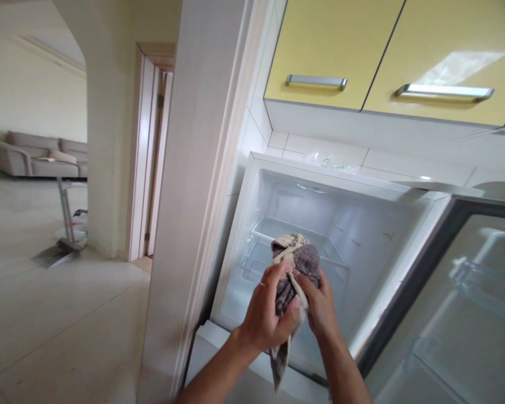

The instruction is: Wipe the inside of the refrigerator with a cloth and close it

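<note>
**Cloth bunched at open freezer compartment**

Left hand [264, 317] and right hand [317, 306], fingers curled shut, grip grey cloth [297, 264] in front of freezer compartment [362, 235], near its lower edge. Judged: gathering step; next needs a firm one-hand wad

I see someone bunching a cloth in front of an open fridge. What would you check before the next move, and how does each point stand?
1. Cloth held by both hands: ok; left hand, right hand.
2. Fridge door swung open: ok.
3. Compartment free of food: ok.
4. Shelf seated in place: ok.
5. Cloth tail hanging loose below the hands: not ok.
6. Cloth damp: cannot tell.
</note>
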`<state>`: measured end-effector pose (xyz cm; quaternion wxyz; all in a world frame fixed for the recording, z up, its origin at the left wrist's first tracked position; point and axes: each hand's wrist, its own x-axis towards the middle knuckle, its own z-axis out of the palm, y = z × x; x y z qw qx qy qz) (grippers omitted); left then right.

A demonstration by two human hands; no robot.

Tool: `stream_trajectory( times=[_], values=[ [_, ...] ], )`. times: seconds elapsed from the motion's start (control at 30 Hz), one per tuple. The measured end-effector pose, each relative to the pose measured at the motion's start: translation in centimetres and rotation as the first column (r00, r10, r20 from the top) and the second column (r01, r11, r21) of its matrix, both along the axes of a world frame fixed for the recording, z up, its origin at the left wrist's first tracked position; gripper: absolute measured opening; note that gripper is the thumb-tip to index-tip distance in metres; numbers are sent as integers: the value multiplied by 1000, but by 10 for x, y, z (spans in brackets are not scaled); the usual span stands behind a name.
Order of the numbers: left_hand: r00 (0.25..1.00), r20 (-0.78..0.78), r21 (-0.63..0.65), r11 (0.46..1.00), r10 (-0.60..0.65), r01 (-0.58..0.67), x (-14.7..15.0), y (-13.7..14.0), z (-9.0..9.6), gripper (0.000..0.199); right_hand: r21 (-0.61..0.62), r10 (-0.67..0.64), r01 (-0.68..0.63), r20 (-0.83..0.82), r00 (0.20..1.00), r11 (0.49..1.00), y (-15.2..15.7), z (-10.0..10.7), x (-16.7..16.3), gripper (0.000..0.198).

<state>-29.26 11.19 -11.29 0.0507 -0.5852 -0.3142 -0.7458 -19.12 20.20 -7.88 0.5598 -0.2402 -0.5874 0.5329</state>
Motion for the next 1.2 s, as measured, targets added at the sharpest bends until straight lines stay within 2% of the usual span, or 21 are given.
stream_trajectory(
  times=[0.07,0.13,0.17,0.23,0.3,0.33,0.37,0.4,0.5,0.6,0.67,0.73,0.83,0.87,0.93,1.0,1.07,1.13,1.2],
  values=[
    [965,219,-59,989,145,-135,8,-8,-14,53,-83,-134,123,-151,979,989,9,4,-7,68],
    [848,491,-182,976,197,-121,16,-15,-31,47,-149,-239,203,-297,924,968,14,12,-12,71],
    [777,603,-238,970,182,-43,20,-16,-39,48,-164,-274,229,-351,895,960,14,16,-15,71],
    [614,783,-286,934,99,214,24,-17,-48,55,-161,-298,253,-409,863,954,11,23,-19,70],
    [456,890,-224,844,-27,487,23,-16,-46,62,-121,-291,264,-417,861,957,5,26,-23,69],
    [398,913,-169,800,-94,576,21,-15,-42,63,-93,-282,268,-403,870,959,2,25,-24,71],
    [366,918,-115,779,-155,617,18,-14,-35,63,-61,-274,271,-379,884,961,-1,23,-24,72],
    [365,908,-69,787,-204,613,15,-13,-26,61,-24,-268,277,-346,899,961,-3,20,-24,74],
    [474,850,-4,897,-229,441,4,-9,1,50,115,-250,275,-188,950,955,-9,11,-22,76],
    [619,774,-42,964,-135,263,-8,-1,24,42,226,-150,145,5,989,963,-16,7,-16,75],
    [721,691,-87,983,-59,164,-15,2,36,35,250,-68,49,65,996,967,-19,8,-13,75],
    [837,546,-164,984,37,64,-19,3,46,23,262,-10,-5,57,998,965,-20,11,-9,74],
    [972,180,-281,955,154,-99,-19,-2,55,7,302,54,-78,85,995,950,-17,17,-5,74],
    [987,57,-287,949,148,-126,-18,-4,56,9,317,72,-104,111,991,943,-14,19,-5,73],
    [995,-82,-287,955,53,-75,-13,-7,58,18,313,88,-118,110,990,942,-9,22,-4,71],
    [994,-52,-318,946,-91,70,-8,-9,58,32,260,85,-93,40,996,961,-4,21,-4,70],
    [984,43,-354,919,-173,177,-4,-8,57,45,221,68,-60,-31,997,973,3,20,-5,71],
    [989,74,-330,932,-129,146,-6,-5,55,48,231,47,-28,-78,996,973,10,21,-8,69],
    [999,47,-233,972,22,-11,-15,1,53,43,228,2,35,-162,987,973,18,26,-13,65]
  ],
)
